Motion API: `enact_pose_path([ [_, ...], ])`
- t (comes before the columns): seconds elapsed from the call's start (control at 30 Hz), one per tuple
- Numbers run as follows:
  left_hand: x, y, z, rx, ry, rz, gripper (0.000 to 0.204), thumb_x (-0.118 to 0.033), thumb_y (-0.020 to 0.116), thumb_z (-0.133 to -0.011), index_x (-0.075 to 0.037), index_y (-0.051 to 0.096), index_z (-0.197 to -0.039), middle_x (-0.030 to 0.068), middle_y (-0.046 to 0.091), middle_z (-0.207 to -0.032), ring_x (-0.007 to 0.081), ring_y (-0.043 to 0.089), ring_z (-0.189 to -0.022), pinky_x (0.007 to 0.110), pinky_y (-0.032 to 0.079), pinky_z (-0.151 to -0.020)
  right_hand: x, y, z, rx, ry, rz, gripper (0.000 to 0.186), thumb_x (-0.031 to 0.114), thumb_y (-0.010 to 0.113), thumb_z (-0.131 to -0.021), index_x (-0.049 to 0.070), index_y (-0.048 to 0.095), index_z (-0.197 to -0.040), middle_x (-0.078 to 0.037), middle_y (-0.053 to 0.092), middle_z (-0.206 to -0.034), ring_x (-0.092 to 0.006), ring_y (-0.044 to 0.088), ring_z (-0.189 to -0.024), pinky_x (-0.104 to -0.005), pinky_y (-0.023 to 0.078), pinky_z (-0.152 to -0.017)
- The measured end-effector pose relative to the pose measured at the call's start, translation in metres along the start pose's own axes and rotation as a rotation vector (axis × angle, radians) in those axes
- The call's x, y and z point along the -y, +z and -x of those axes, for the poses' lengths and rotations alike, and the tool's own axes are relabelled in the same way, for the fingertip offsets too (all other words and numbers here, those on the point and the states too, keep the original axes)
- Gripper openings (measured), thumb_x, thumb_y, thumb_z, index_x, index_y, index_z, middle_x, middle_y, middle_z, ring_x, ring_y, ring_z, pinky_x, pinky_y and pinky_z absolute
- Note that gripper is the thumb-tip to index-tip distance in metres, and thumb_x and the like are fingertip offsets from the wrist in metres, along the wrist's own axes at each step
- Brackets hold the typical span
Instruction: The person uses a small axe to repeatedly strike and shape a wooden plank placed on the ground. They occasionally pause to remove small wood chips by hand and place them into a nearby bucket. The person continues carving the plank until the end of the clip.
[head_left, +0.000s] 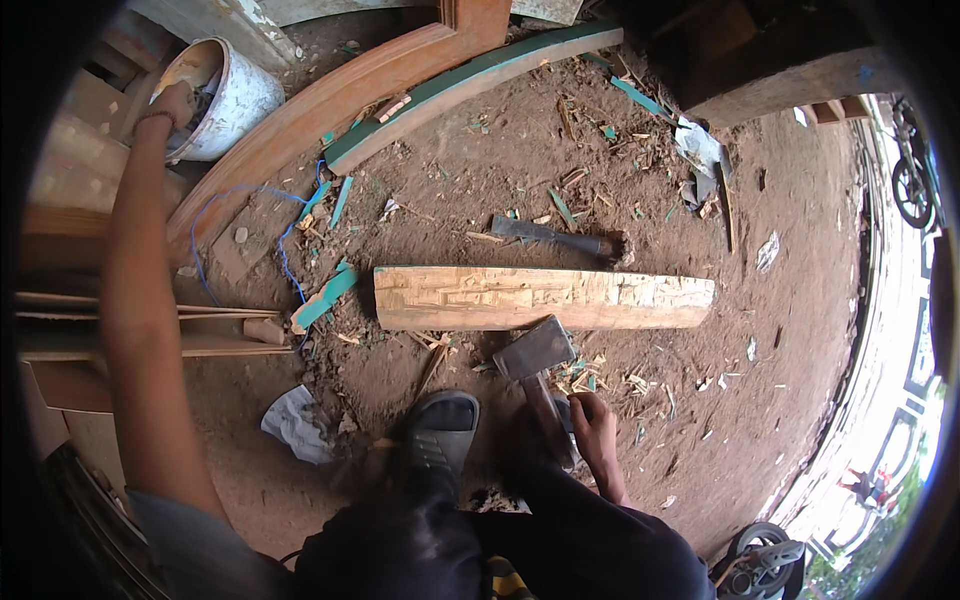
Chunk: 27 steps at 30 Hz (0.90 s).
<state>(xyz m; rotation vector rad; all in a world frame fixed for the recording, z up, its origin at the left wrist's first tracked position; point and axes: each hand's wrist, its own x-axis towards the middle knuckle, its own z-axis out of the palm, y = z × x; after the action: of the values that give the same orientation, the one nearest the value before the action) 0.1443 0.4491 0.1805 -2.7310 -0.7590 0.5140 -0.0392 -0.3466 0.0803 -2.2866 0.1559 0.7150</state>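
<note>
At the upper left my left arm stretches out to a white, stained bucket (245, 100). My left hand (172, 106) is at the bucket's mouth, its fingers mostly hidden inside. My right hand (594, 432) hangs by my right knee with fingers curled, close beside the handle of a mallet (536, 348). Whether anything is in those fingers cannot be made out. The mallet's dark, blocky head lies against the near edge of a rough-hewn wooden plank (545, 298). Beyond the plank, a wide-bladed chisel (550, 236) lies on the dirt.
A curved green-edged timber (470, 87) and a brown wooden frame (330, 120) lie at the back. Green chips (325, 300), shavings and a blue cord (288, 262) litter the ground. Boards (230, 345) are stacked at left, near crumpled paper (297, 424). A wheel (765, 560) stands lower right.
</note>
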Motion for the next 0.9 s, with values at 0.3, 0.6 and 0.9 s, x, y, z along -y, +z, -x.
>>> enact_pose_path([
  [0.3, 0.027, -0.046, 0.001, -0.140, -0.246, -0.161, 0.031, -0.012, 0.052, -0.093, -0.003, 0.064, -0.121, 0.0232, 0.062, -0.130, 0.0370, 0.059, -0.120, 0.046, 0.050, -0.100, -0.002, 0.002, -0.007, 0.005, -0.061, -0.017, 0.022, 0.020, 0.060, -0.096, 0.002, 0.070, -0.104, -0.025, 0.070, -0.094, -0.0407, 0.070, -0.093, -0.0439, 0.053, -0.079],
  [0.6, -0.074, -0.080, 0.045, -0.207, -0.136, 1.548, 0.025, -0.024, 0.060, -0.098, -0.005, 0.066, -0.112, 0.0010, 0.070, -0.097, 0.0059, 0.036, -0.050, 0.025, 0.040, -0.049, -0.007, 0.009, -0.011, 0.014, -0.116, -0.047, 0.026, 0.022, 0.060, -0.095, 0.002, 0.070, -0.109, -0.026, 0.070, -0.096, -0.0412, 0.070, -0.095, -0.0448, 0.054, -0.081],
  [0.9, -0.269, -0.096, 0.180, -0.085, 0.593, 1.904, 0.028, -0.024, 0.063, -0.100, -0.005, 0.060, -0.119, 0.0034, 0.067, -0.105, 0.0020, 0.038, -0.048, 0.019, 0.039, -0.054, -0.010, 0.008, -0.005, 0.063, -0.033, -0.013, 0.031, 0.029, 0.060, -0.094, 0.004, 0.069, -0.111, -0.028, 0.070, -0.095, -0.0417, 0.070, -0.092, -0.0457, 0.054, -0.080],
])
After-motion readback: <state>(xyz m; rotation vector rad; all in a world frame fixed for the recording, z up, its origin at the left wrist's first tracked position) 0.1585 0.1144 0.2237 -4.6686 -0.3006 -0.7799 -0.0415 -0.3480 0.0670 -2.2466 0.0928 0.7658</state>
